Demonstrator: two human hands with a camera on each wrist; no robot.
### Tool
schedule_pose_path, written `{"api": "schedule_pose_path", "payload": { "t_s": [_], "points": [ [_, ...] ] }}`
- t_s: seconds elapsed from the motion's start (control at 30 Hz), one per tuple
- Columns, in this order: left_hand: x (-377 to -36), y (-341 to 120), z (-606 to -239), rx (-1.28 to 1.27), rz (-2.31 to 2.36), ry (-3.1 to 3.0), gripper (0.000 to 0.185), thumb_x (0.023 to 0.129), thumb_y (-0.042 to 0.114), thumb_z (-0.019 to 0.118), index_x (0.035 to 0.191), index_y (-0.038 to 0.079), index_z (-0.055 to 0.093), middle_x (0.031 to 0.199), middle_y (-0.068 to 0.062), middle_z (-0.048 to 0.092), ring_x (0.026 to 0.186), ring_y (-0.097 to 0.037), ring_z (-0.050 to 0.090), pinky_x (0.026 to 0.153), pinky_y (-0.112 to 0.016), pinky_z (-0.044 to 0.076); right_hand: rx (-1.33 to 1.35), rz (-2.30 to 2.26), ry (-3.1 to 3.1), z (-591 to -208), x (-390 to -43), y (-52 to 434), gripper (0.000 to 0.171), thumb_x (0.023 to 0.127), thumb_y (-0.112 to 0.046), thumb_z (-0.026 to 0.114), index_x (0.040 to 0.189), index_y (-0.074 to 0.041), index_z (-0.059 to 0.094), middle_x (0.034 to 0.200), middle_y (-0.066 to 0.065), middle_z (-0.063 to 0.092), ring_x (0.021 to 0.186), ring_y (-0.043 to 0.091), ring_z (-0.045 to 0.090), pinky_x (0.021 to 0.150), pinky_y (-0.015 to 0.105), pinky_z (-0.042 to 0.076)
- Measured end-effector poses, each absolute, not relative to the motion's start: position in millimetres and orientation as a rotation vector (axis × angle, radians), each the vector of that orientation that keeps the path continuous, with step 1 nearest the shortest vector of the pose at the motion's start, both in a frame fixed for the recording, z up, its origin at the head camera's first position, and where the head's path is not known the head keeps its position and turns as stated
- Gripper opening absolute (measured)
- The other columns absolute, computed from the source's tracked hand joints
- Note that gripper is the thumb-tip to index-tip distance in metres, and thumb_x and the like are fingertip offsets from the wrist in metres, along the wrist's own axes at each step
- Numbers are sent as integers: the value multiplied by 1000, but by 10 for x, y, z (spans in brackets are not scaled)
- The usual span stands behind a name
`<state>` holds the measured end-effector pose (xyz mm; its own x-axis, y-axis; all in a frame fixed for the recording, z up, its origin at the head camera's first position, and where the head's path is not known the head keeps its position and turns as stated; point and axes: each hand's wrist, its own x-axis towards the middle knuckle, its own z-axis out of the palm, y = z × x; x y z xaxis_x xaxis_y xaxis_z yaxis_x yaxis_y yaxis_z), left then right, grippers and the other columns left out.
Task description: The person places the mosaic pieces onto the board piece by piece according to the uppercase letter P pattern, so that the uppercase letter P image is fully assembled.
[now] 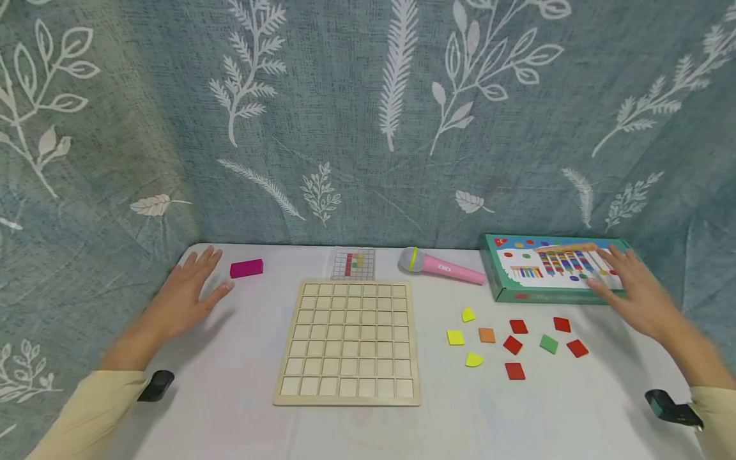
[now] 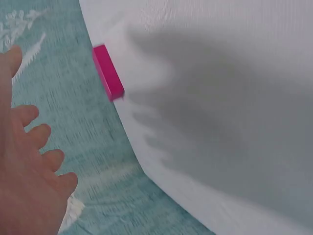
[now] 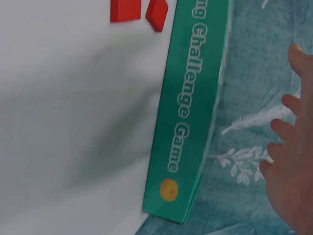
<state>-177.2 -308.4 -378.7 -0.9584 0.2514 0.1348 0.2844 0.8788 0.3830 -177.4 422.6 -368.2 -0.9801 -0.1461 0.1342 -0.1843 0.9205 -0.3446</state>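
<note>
My left hand (image 1: 183, 300) hovers with spread fingers over the table's left side, holding nothing. Just right of it lies a magenta block (image 1: 246, 268), also seen in the left wrist view as a long magenta block (image 2: 108, 72). My right hand (image 1: 644, 294), fingers spread, is raised above the right end of a green game box (image 1: 552, 295) and holds nothing. Between the hands lies a wooden grid board (image 1: 347, 401) of square cells. To its right are scattered several red square tiles (image 1: 515, 371), a green tile (image 1: 549, 344), an orange tile (image 1: 487, 335) and yellow pieces (image 1: 455, 337).
Behind the board lies a small grid card (image 1: 353, 264) with a coloured pattern. A pink toy microphone (image 1: 445, 266) rests between the card and the box. A patterned blue-green cloth (image 1: 345, 128) hangs along the white table's (image 1: 230, 396) back edge.
</note>
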Motion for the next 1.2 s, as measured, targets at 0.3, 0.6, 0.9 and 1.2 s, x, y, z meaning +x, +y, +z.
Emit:
{"api": "schedule_pose_path", "payload": {
  "t_s": [0.3, 0.6, 0.9, 1.2],
  "points": [
    [-1686, -2889, -3901, -467, -646, -2967, 76, 98, 39, 57, 151, -5, 26, 157, -27, 21, 144, -51, 12, 116, -62, 4, 325, 592, -2993, -3646, -1751, 3939, 78, 99, -37, 56, 156, -4, 15, 159, 30, 8, 145, 51, 3, 97, 82, 16],
    [-1663, -2723, -3988, -520, -644, -2980, 76, 97, 41, 58, 150, -5, 30, 156, -26, 25, 145, -48, 15, 117, -60, 7, 466, 700, -2885, -3536, -1724, 3722, 75, 91, -22, 70, 154, -11, 29, 156, 27, 24, 140, 53, 21, 89, 81, 28],
    [-1558, -2594, -4086, -552, -649, -3005, 75, 97, 41, 59, 151, -3, 31, 157, -24, 26, 144, -48, 18, 116, -62, 11, 725, 675, -2755, -3541, -1704, 3369, 70, 77, 2, 80, 140, -3, 50, 140, 21, 51, 121, 44, 51, 89, 59, 48],
    [-1377, -2385, -4118, -656, -677, -3014, 77, 92, 44, 64, 150, 1, 36, 156, -20, 31, 142, -49, 22, 113, -64, 16, 951, 762, -2778, -3668, -1708, 3011, 50, 75, 9, 78, 122, 0, 64, 118, 13, 68, 100, 31, 68, 83, 44, 57]
  ]
}}
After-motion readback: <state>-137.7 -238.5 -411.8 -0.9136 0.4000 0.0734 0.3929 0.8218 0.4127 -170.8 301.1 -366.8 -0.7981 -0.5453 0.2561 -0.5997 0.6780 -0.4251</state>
